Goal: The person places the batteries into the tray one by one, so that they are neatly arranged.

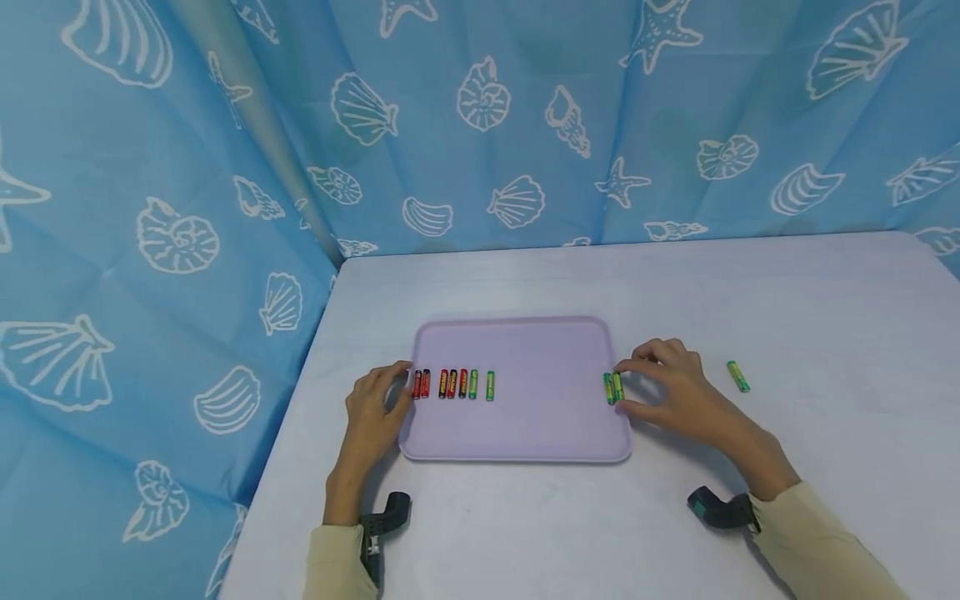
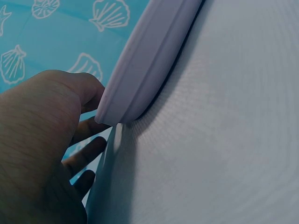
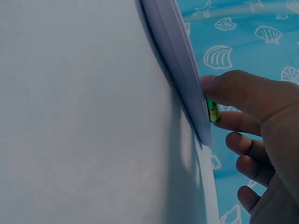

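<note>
A lilac tray (image 1: 551,358) lies on the table with a row of small batteries across it. My left hand (image 1: 377,410) is at the tray's left edge, thumb and finger at the two ends of the outermost red battery (image 1: 417,384); in the left wrist view the tray's rim hides this battery. Another red battery (image 1: 426,383) lies right beside it. At the opposite edge my right hand (image 1: 678,392) pinches a green battery (image 1: 618,386) end to end between thumb and finger. A second green battery (image 1: 609,388) stands close to its left.
Three red-and-black batteries (image 1: 452,383) and a green battery (image 1: 473,384) form a group on the tray's left half. One more green battery (image 1: 491,386) lies just right of them. On the table right of the tray is a loose green battery (image 1: 738,376). A shell-patterned curtain (image 1: 480,150) hangs behind.
</note>
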{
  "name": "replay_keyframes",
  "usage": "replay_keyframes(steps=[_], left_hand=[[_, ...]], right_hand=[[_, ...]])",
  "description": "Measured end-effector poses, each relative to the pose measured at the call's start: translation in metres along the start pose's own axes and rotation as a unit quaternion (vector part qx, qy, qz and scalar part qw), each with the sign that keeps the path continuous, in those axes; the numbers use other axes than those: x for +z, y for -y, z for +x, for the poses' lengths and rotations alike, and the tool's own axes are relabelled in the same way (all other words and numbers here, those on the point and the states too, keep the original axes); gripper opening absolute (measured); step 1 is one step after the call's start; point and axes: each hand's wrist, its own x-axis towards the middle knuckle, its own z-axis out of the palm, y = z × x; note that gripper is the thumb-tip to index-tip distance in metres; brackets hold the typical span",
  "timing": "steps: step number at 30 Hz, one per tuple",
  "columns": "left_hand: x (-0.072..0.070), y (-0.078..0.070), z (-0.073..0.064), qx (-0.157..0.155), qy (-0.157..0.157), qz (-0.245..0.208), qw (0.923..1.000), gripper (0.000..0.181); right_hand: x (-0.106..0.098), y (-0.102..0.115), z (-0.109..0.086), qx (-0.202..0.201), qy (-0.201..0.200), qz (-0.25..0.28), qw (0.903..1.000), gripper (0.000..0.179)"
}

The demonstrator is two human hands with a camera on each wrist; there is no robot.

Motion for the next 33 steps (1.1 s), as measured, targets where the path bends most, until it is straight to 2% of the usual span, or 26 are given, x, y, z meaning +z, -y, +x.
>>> replay_keyframes(steps=[4, 8, 22, 33], left_hand=[[0.001, 0.001, 0.001, 0.0, -0.001, 0.002, 1.0, 0.042], [0.001, 0.0, 0.002, 0.0, 0.0, 0.003, 1.0, 0.042], [0.001, 0.0, 0.0, -0.011, 0.001, 0.005, 0.9999, 0.042], [0.003, 0.001, 0.001, 0.006, -0.015, 0.002, 0.9999, 0.042]], right_hand=[[-0.001, 0.004, 0.007, 0.018, 0.028, -0.018, 0.9993, 0.045], [0.001, 0.005, 0.01, 0.026, 0.039, -0.022, 0.9987, 0.045], [0.012, 0.016, 0.018, 0.032, 0.057, -0.023, 0.9976, 0.045], [0.023, 0.021, 0.026, 0.023, 0.057, -0.003, 0.9981, 0.046]])
